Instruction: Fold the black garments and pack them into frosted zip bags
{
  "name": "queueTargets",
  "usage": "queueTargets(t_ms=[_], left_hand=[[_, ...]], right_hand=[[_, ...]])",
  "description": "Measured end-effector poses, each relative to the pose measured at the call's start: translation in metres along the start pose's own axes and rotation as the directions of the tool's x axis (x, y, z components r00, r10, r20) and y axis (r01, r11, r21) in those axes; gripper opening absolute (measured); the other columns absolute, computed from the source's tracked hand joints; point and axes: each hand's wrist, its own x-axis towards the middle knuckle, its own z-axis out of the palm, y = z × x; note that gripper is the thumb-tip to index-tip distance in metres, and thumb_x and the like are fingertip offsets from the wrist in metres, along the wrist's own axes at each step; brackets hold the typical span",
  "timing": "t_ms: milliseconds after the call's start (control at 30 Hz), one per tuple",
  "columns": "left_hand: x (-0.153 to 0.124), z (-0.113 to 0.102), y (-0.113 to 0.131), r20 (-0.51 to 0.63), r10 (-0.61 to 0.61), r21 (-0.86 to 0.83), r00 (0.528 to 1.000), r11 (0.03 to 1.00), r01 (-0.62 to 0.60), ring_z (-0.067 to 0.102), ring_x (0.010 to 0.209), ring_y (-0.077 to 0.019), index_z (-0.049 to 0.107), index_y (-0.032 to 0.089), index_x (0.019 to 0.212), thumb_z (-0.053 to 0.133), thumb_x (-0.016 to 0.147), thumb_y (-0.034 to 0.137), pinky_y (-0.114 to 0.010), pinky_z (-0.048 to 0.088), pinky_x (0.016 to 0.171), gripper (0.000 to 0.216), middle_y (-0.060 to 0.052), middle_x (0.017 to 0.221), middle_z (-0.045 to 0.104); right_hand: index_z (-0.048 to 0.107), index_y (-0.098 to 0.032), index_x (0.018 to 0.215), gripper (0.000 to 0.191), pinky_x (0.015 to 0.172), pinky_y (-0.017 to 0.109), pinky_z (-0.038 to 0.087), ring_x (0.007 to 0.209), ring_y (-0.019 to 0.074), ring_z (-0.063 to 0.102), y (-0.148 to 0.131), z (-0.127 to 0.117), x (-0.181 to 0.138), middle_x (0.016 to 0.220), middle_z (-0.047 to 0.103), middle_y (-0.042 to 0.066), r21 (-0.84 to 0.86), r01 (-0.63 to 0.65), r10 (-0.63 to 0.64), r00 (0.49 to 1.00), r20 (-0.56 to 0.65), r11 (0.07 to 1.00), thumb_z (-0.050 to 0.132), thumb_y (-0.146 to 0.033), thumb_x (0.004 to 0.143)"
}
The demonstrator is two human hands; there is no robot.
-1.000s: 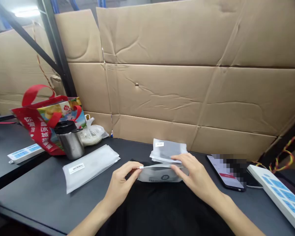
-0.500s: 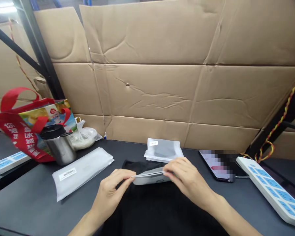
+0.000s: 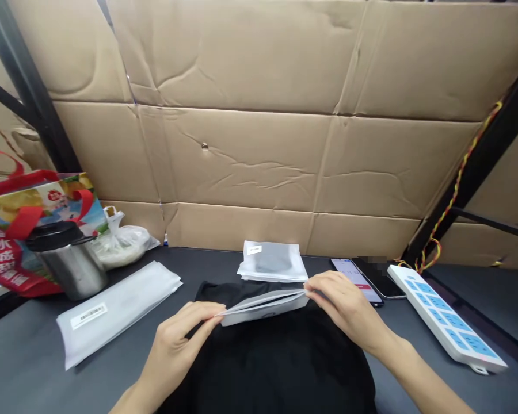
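Note:
A flat grey plastic pouch (image 3: pixel 263 303) is held level just above a black cloth (image 3: pixel 276 356) that lies on the dark table (image 3: pixel 30 379). My left hand (image 3: pixel 179 339) pinches the pouch's left end between thumb and fingers. My right hand (image 3: pixel 343 307) pinches its right end at the top edge. Just behind the pouch lies a small stack of similar packed pouches (image 3: pixel 271 261) with a white label.
A long stack of empty frosted bags (image 3: pixel 112 307) lies to the left. Behind it stand a steel flask (image 3: pixel 69 264), a red gift bag (image 3: pixel 12 230) and a knotted white plastic bag (image 3: pixel 121 241). Right: two phones (image 3: pixel 366 279), a white power strip (image 3: pixel 444 316). Cardboard wall (image 3: pixel 259 144) behind.
The pouch has tipped from upright to nearly flat, and my right hand has slid along its top edge to the right end. The camera has turned right.

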Motion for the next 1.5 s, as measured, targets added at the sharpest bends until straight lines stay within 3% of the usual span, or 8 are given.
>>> queueTargets(t_ms=[533,700,933,1133,1267,1333,1400,1500], left_hand=[[0.002,0.005,0.001,-0.005,-0.023,-0.02,1.0,1.0,0.023,0.07,0.085,-0.0184,0.071,0.026,0.092,0.059,0.089,0.027,-0.025,0.055,0.078,0.012,0.002,0.093,0.074],[0.004,0.007,0.007,-0.003,-0.035,-0.039,0.999,0.999,0.035,0.07,0.084,-0.0188,0.071,0.025,0.091,0.059,0.089,0.027,-0.025,0.056,0.076,0.012,0.0,0.093,0.073],[0.003,0.007,0.014,0.014,0.019,-0.046,1.0,0.999,-0.018,0.069,0.083,-0.0183,0.069,0.024,0.096,0.057,0.09,0.023,-0.026,0.056,0.076,0.013,-0.001,0.094,0.073],[-0.002,0.01,0.02,0.071,0.062,-0.061,0.996,0.996,-0.058,0.068,0.09,-0.0183,0.067,0.025,0.103,0.055,0.091,0.019,-0.025,0.056,0.079,0.018,-0.001,0.101,0.071],[-0.009,0.016,0.03,0.092,0.057,-0.127,0.994,0.991,-0.045,0.068,0.094,-0.0201,0.068,0.025,0.103,0.058,0.089,0.023,-0.027,0.055,0.084,0.017,-0.002,0.102,0.071],[-0.013,0.016,0.031,0.095,-0.128,-0.233,0.987,0.961,0.147,0.069,0.087,-0.0203,0.066,0.023,0.098,0.06,0.088,0.033,-0.028,0.057,0.079,0.015,-0.003,0.095,0.072],[-0.014,0.014,0.027,0.261,-0.439,-0.376,0.86,0.774,0.509,0.069,0.066,-0.0201,0.063,0.018,0.082,0.052,0.089,0.051,-0.029,0.058,0.06,0.035,-0.004,0.073,0.07],[-0.01,0.013,0.02,0.698,-0.566,-0.385,0.439,0.221,0.896,0.068,0.052,-0.0222,0.062,0.014,0.075,0.033,0.086,0.071,-0.029,0.054,0.044,0.065,-0.008,0.062,0.068]], right_hand=[[0.055,-0.023,0.109,0.017,0.079,0.036,0.052,0.092,0.0216,0.063,0.004,-0.002,-0.012,0.098,0.067,0.006,-0.066,-0.074,0.074,0.997,0.009,0.995,0.043,-0.022,0.097],[0.051,-0.021,0.12,0.028,0.092,0.041,0.048,0.106,0.0242,0.058,-0.024,-0.002,-0.001,0.111,0.064,0.01,-0.098,0.035,-0.043,0.996,-0.073,0.995,0.053,-0.024,0.093],[0.058,-0.019,0.093,0.022,0.074,0.036,0.051,0.082,0.0196,0.062,-0.062,0.015,0.011,0.088,0.065,0.005,-0.127,0.07,-0.06,0.995,0.079,0.989,0.04,-0.007,0.092],[0.056,-0.022,0.098,0.011,0.094,0.032,0.048,0.11,0.0192,0.057,-0.073,0.004,0.006,0.124,0.06,0.004,0.015,-0.015,0.013,0.987,0.158,1.0,0.051,-0.015,0.09],[0.056,-0.02,0.107,0.031,0.072,0.036,0.053,0.087,0.0242,0.062,-0.081,0.019,0.008,0.1,0.067,0.006,-0.209,-0.04,0.086,0.972,0.219,0.977,0.066,-0.013,0.079],[0.059,-0.02,0.089,0.02,0.062,0.035,0.051,0.074,0.0232,0.06,-0.08,0.028,0.008,0.08,0.065,0.003,-0.298,-0.021,0.095,0.967,0.236,0.954,0.065,-0.007,0.075],[0.058,-0.02,0.08,0.019,0.057,0.032,0.047,0.069,0.0211,0.058,-0.079,0.033,0.008,0.073,0.062,0.001,-0.318,-0.024,0.089,0.977,0.193,0.948,0.062,-0.003,0.074],[0.059,-0.02,0.085,0.021,0.06,0.031,0.047,0.072,0.0198,0.057,-0.079,0.035,0.006,0.077,0.062,0.002,-0.263,-0.02,0.05,0.993,0.107,0.964,0.059,-0.001,0.075]])
